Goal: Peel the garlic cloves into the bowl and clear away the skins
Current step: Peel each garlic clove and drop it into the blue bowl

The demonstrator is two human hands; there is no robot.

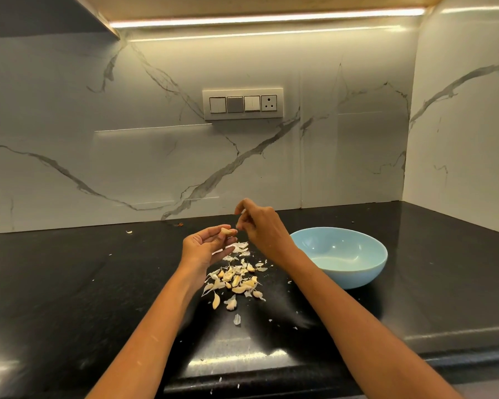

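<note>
Both forearms reach out bare over the counter [69, 283], a black speckled stone slab with a glossy rounded front edge. Left hand [205, 244] palm up, raised above the far end of the garlic pile [234, 279], thumb and fingertips pinching one pale, smooth garlic clove [227, 232]. Right hand [260, 228] just beside it, back of hand to camera, fingers curled and tips pinched together; a scrap of skin may sit between them, too small to tell. Pile lies on the counter left of the bowl [340, 254]: plump cream cloves mixed with thin, papery white skins, flakes scattered around it. Bowl light blue, round, glossy, nothing visible inside. Behind the bowl, a white marble-patterned backsplash [127, 168] with grey veins.
</note>
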